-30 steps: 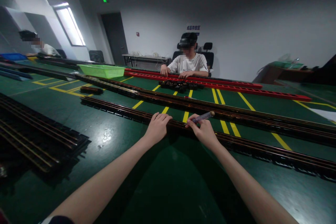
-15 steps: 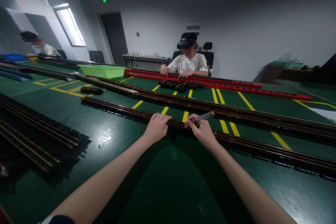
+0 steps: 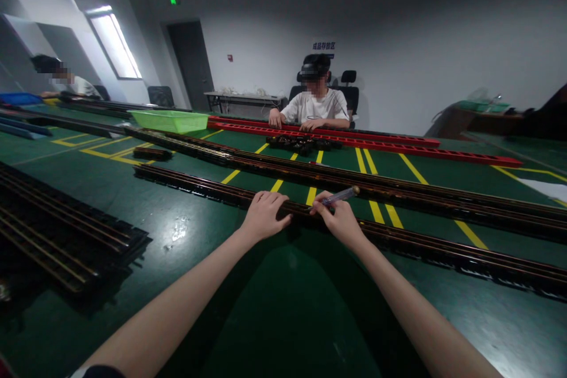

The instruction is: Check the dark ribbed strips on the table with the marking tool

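A long dark strip with brown, glossy rails [image 3: 425,245] lies across the green table in front of me. My left hand [image 3: 264,215] rests over it with bent fingers on top and the thumb stretched out along the near side. Just to the right, my right hand [image 3: 339,217] pinches a pen-like tool [image 3: 340,195] with a clear barrel and brownish end. It slants down to the left towards the strip. The fingers hide its tip, so contact cannot be made out.
Another long dark strip [image 3: 283,168] runs behind mine, with a short dark piece [image 3: 153,154] at left. Dark railed strips [image 3: 66,218] lie near left. Beyond are a green bin [image 3: 170,121], red slotted rails [image 3: 398,149] and a person [image 3: 316,107] seated opposite. Another person [image 3: 82,86] sits far left.
My left thumb has stretched out to the right, away from the fingers. The right hand keeps its pinch on the pen-like tool, almost in place. The whole view has shifted slightly.
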`<action>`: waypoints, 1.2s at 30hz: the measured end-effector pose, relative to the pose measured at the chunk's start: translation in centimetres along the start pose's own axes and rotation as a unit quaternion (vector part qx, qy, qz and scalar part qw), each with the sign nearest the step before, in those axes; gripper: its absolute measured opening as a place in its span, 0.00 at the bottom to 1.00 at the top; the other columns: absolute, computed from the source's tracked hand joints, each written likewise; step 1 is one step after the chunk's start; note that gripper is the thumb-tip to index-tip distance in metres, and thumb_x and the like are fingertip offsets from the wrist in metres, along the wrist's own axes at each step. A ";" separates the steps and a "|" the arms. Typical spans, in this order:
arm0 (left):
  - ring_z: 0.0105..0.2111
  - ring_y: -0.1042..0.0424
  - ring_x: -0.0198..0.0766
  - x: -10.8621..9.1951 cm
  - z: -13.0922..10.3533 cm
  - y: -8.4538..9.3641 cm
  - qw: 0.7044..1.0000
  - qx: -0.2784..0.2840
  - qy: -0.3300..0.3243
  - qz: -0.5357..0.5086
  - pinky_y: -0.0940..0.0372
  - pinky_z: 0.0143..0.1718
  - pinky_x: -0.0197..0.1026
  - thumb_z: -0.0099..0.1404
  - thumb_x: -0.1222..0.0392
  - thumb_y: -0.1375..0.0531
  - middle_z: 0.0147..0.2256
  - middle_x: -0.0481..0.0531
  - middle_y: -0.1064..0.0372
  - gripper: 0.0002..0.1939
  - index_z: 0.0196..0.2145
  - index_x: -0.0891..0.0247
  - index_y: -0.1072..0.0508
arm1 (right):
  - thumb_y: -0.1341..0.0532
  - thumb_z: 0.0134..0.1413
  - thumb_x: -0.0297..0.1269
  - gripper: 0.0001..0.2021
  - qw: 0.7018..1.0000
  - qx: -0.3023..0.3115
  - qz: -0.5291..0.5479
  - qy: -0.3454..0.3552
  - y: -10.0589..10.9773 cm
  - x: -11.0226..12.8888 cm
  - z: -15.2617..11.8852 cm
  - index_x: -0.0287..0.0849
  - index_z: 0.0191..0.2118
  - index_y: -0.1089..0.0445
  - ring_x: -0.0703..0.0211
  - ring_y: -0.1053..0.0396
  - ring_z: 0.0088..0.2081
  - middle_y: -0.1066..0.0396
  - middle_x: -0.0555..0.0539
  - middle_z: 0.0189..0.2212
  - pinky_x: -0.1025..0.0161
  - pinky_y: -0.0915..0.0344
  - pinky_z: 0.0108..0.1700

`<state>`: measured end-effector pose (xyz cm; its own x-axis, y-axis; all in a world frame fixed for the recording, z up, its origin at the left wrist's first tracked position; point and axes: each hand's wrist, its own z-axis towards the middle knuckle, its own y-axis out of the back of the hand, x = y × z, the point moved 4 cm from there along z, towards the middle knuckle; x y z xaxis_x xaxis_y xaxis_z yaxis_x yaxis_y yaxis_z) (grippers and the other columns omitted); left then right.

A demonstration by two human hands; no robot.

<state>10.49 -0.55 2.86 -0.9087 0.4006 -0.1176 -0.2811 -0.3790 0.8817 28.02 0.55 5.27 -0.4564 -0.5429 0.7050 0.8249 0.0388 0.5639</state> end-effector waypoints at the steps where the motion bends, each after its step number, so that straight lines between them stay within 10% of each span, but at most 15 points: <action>1: 0.47 0.33 0.45 0.0 0.0 0.0 1.000 0.000 0.001 0.004 0.45 0.53 0.49 0.62 0.51 0.45 0.45 0.54 0.29 0.16 0.44 0.62 0.31 | 0.46 0.55 0.36 0.07 1.000 -0.002 0.000 -0.002 0.0 0.0 0.0 0.44 0.28 0.36 0.53 0.27 0.32 0.25 0.48 0.24 0.60 0.37 0.35; 36: 0.50 0.34 0.42 -0.3 -0.1 -0.7 0.999 -0.023 -0.022 0.021 0.52 0.60 0.53 0.67 0.60 0.50 0.48 0.54 0.30 0.14 0.48 0.61 0.33 | 0.44 0.55 0.34 0.07 1.000 -0.010 -0.009 -0.005 0.4 0.5 0.1 0.44 0.27 0.34 0.52 0.25 0.33 0.24 0.47 0.25 0.59 0.35 0.36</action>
<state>10.94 -0.55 2.26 -0.9060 0.4191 -0.0597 -0.2573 -0.4331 0.8638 28.12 0.37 5.86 -0.4737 -0.5356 0.6991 0.8231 0.0132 0.5678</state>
